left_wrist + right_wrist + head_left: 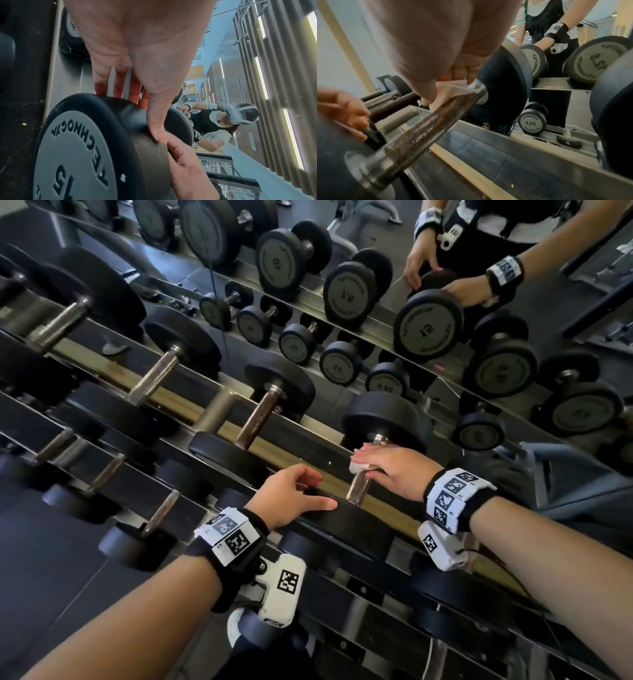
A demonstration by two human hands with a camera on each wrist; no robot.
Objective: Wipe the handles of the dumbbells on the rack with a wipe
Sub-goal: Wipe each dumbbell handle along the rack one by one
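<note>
On the rack's top tier lies a black-headed dumbbell with a worn metal handle (pixel 359 487) (pixel 428 124). My right hand (pixel 366 462) (pixel 450 81) wraps a white wipe (pixel 358 466) (pixel 453 88) round that handle, close to the far head (pixel 387 416) (pixel 501 88). My left hand (pixel 325 491) (pixel 142 105) holds the near head (pixel 349 525) (pixel 85 148), which is marked 15. Its fingers curl over the head's inner edge and the thumb lies along the rim. The handle's lower part is bare.
More dumbbells (pixel 258 419) lie to the left on the same tier, and smaller ones (pixel 161 511) on the tiers below. A mirror (pixel 428 326) behind the rack reflects the dumbbells and my arms. The steel rack rail (pixel 513 148) runs under the handle.
</note>
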